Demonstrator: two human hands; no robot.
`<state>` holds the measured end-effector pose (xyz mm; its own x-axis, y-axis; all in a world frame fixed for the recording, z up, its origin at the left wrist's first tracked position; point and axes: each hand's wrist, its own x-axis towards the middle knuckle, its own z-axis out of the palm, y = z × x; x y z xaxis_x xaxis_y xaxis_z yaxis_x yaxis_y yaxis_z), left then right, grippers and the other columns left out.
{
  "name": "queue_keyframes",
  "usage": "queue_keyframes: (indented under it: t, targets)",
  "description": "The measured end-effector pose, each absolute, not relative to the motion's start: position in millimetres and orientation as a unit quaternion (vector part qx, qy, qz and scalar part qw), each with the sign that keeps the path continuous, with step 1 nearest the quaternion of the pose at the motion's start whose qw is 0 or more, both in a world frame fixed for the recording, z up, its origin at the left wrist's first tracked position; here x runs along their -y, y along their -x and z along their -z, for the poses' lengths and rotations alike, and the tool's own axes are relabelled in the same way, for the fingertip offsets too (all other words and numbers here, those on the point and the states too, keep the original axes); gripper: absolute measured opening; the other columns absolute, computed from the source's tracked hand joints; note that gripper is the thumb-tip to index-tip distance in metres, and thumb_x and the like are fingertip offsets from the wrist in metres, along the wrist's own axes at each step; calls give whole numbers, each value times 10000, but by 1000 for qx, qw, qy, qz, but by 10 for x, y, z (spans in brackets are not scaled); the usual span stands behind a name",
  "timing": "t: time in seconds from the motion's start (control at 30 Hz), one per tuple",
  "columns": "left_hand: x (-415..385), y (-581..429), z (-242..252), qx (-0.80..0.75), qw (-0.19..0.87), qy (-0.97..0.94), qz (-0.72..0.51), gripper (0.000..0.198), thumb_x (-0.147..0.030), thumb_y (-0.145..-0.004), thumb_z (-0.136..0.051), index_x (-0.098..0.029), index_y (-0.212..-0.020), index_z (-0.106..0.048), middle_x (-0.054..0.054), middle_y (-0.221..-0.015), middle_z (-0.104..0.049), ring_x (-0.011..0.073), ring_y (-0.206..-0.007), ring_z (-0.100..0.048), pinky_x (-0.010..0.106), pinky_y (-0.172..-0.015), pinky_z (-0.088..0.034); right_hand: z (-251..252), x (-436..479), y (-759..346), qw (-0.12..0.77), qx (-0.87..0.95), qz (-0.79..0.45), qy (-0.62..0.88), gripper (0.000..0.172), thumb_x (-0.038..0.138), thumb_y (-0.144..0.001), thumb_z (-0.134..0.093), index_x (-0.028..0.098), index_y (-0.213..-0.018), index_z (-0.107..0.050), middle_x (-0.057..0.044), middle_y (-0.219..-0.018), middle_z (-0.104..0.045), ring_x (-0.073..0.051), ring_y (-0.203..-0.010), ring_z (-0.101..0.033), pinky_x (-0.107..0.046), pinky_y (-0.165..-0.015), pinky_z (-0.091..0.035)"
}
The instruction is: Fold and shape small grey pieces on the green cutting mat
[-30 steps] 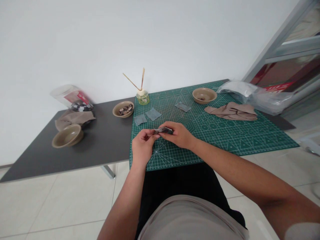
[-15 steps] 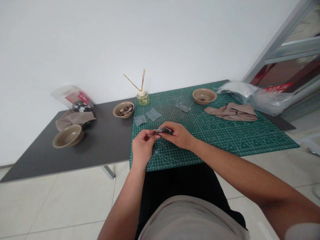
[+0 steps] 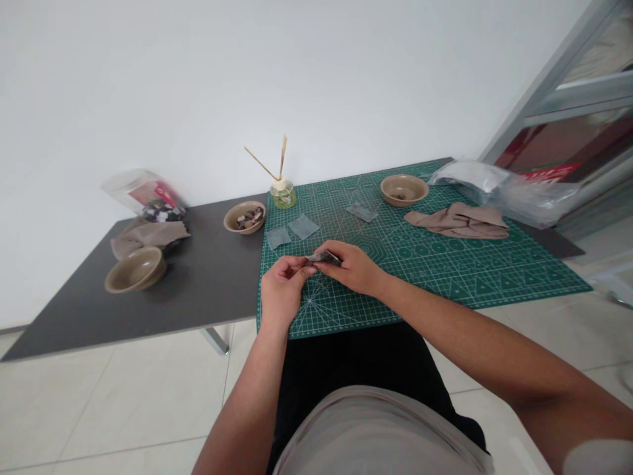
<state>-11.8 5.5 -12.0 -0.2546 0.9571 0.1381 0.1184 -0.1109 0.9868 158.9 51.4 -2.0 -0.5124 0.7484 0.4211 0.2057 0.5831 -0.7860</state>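
Between my two hands, above the front part of the green cutting mat (image 3: 420, 267), is a small grey pouch (image 3: 324, 257) with something dark showing in it. My left hand (image 3: 283, 284) pinches its left end with thumb and fingers. Around the right side of the pouch my right hand (image 3: 353, 267) is closed, fingers behind and thumb in front. Most of the pouch is hidden by the fingers. Just beyond the hands lie two flat, see-through grey sachets, one to the left (image 3: 278, 238) and one beside it (image 3: 303, 227). Another grey sachet (image 3: 362, 212) lies farther right.
A bowl of dark and pale chunks (image 3: 244, 224), a tilted bowl (image 3: 136, 277) and a bagged package (image 3: 153, 198) are at left. A reed diffuser (image 3: 283, 193) stands by the wall. Another bowl (image 3: 404, 185), a brown cloth (image 3: 459, 221) and clear plastic (image 3: 509, 191) lie right.
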Motion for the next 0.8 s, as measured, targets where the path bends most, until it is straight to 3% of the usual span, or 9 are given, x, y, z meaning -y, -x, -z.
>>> queue_keyframes:
  t: [0.2,0.43,0.8]
  targets:
    - [-56,98,124,-538,380,-487,-573,176,-258,-665,-791,-190,-793,-691,-11,-759,-708,133,-699,-645,260,-689,-512,16,-497,-1593,407,788,-331,323,94,282,-872,-648,191,-858,-633,18,-775,-618,-130,-720,-568,-253,-682,-422]
    - [-30,89,66,-526,368,-520,-564,175,-343,-776,-738,-190,-855,-711,-20,-651,-676,123,-590,-637,246,-617,-510,40,-493,-1584,470,803,-251,267,102,218,-940,-554,190,-987,-640,-36,-926,-655,-157,-877,-620,-296,-807,-495]
    - [-16,86,64,-557,379,-492,-552,195,-337,-736,-763,-181,-840,-710,-8,-665,-715,145,-558,-687,240,-560,-553,82,-487,-1603,446,851,-155,229,241,160,-934,-564,207,-1130,-695,-73,-1074,-723,-183,-986,-655,-357,-887,-543]
